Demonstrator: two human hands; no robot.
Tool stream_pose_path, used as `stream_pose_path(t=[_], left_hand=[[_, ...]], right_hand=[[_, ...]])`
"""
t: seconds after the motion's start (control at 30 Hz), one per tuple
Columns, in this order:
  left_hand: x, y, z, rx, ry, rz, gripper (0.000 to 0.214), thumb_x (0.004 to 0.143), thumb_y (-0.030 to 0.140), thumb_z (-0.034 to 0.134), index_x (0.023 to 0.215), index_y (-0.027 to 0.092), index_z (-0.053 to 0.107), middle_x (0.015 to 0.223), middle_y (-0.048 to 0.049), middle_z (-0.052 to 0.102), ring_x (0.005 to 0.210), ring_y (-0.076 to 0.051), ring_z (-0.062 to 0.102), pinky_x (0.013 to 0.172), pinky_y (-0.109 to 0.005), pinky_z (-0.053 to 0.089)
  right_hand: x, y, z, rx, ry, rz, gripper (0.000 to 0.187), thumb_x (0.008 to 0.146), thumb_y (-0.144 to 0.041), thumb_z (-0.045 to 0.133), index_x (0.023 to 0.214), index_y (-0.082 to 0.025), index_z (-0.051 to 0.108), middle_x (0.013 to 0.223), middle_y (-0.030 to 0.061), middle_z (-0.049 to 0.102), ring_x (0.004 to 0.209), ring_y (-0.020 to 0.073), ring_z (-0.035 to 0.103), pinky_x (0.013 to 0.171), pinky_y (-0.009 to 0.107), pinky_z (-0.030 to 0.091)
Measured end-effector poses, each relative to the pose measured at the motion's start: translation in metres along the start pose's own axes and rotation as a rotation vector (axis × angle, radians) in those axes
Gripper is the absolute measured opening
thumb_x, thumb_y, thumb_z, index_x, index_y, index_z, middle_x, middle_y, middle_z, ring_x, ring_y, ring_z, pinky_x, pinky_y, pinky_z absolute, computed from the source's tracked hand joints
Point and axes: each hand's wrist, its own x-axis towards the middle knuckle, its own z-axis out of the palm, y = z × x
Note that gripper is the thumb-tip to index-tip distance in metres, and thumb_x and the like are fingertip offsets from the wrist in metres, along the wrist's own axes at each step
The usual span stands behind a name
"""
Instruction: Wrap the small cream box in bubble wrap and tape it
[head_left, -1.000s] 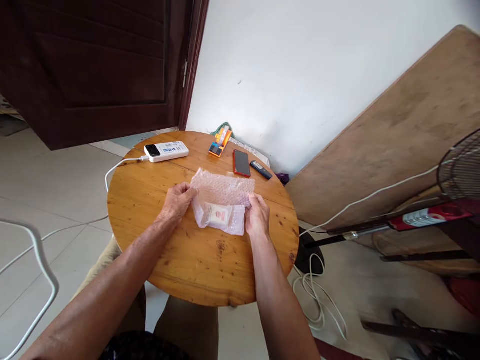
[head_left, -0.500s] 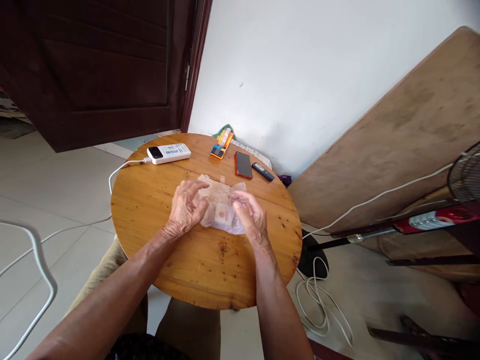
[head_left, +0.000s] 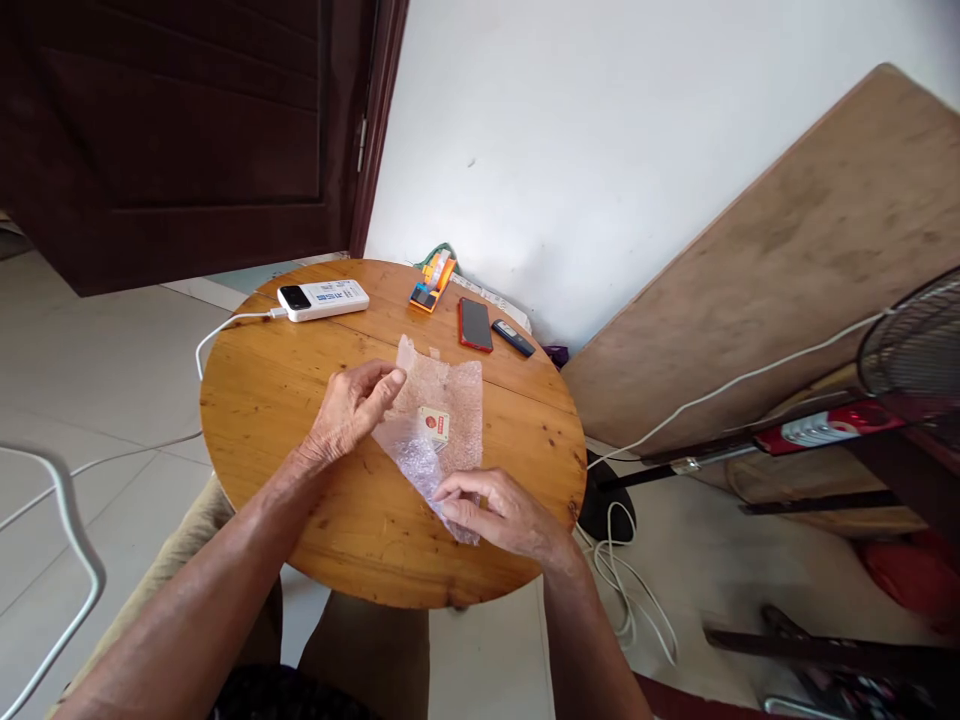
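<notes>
A sheet of bubble wrap (head_left: 450, 400) lies spread on the round wooden table (head_left: 285, 380). A small white packet with a red mark (head_left: 433, 423) rests on its middle. My left hand (head_left: 349, 408) pinches the sheet's left edge between thumb and fingers. My right hand (head_left: 499, 510) pinches the near corner of the sheet, pulled toward me at the table's front right.
At the table's far side lie a white power bank (head_left: 324, 299) with a white cable (head_left: 225, 330), an orange and blue item (head_left: 427, 288), a red-cased phone (head_left: 475, 324) and a small dark device (head_left: 514, 338). A wooden board (head_left: 787, 260) leans at right beside a fan (head_left: 911, 345).
The bubble wrap has been opened out flat, baring the small packet. My right hand has drawn back toward me with the near corner; my left hand stays on the left edge.
</notes>
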Motion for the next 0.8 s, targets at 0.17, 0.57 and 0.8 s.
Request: stream_pose_path(t=[0.17,0.57,0.8], left_hand=[[0.004,-0.009,0.006,0.120,-0.017,-0.009,0.032,0.079,0.045,0.055,0.083,0.017,0.070,0.060,0.0005,0.061,0.056,-0.013,0.052,0.055,-0.024,0.040],[0.009,-0.022,0.008,0.466,-0.115,-0.019,0.023,0.070,0.024,0.059,0.086,0.023,0.075,0.095,-0.0076,0.075,0.095,-0.028,0.064,0.088,-0.039,0.045],[0.001,-0.027,0.016,0.595,-0.223,0.141,0.032,0.072,0.023,0.059,0.101,0.023,0.073,0.118,-0.0103,0.066,0.115,-0.033,0.054,0.103,-0.049,0.036]], right_hand=[[0.005,0.001,0.009,0.065,0.000,0.004,0.018,0.094,-0.028,0.050,0.088,-0.022,0.066,0.074,-0.0013,0.068,0.063,0.0125,0.060,0.060,0.023,0.045],[0.023,0.002,0.004,-0.147,0.494,-0.072,0.018,0.086,-0.026,0.061,0.104,-0.026,0.063,0.106,0.0029,0.069,0.099,0.0208,0.063,0.087,0.034,0.049],[0.050,0.023,0.010,-0.239,0.570,-0.062,0.045,0.078,-0.022,0.066,0.123,-0.025,0.061,0.121,0.0074,0.068,0.111,0.0260,0.062,0.099,0.044,0.046]])
